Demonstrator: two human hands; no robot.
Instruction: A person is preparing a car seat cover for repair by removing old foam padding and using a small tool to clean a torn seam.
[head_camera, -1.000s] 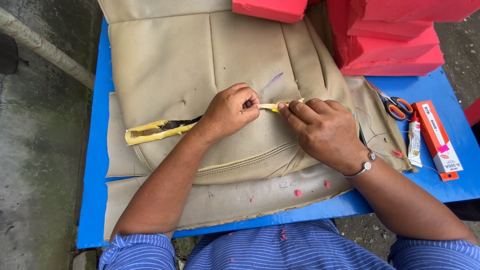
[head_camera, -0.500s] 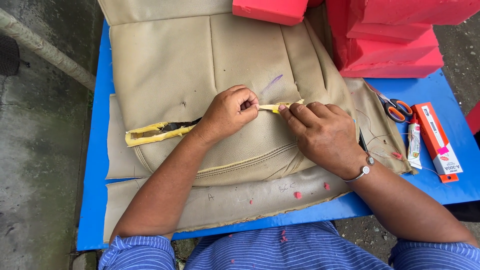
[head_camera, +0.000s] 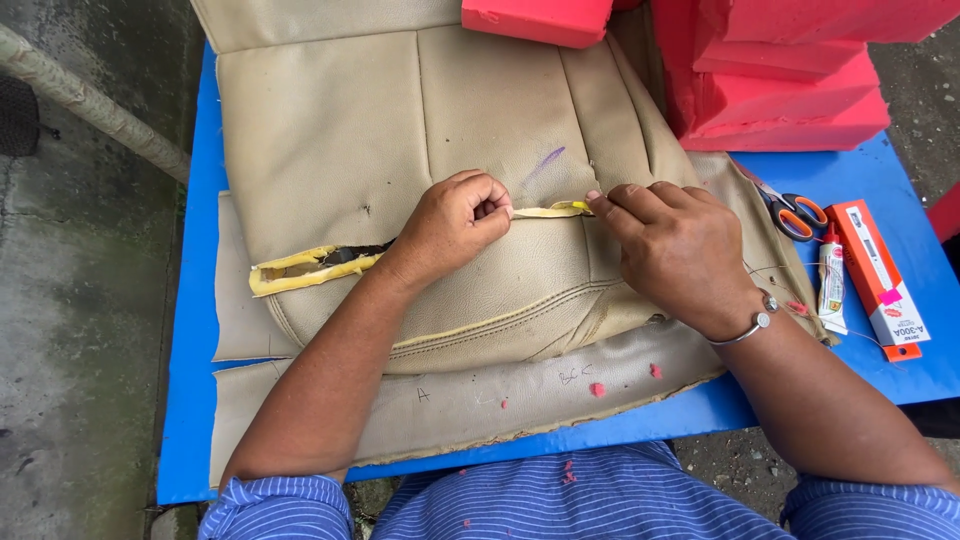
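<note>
Two hands of ours meet on the beige seat cover, which lies spread over the blue table. Nearest to us on the seat cover is its loose lower edge, dotted with small red scraps. Above that, our left hand is curled nearly shut, fingertips pinching the yellow foam edge at the slit in the seat cover. Our right hand, wearing a metal bangle, is also nearly closed, thumb and forefinger nipping the same yellow edge just right of the left hand. Left of the left hand the slit gapes open, showing a yellow lining. Right of the seat cover, on the table, lie a small glue tube, an orange box and orange-handled scissors. Beyond the seat cover's far right corner, red foam blocks are stacked.
</note>
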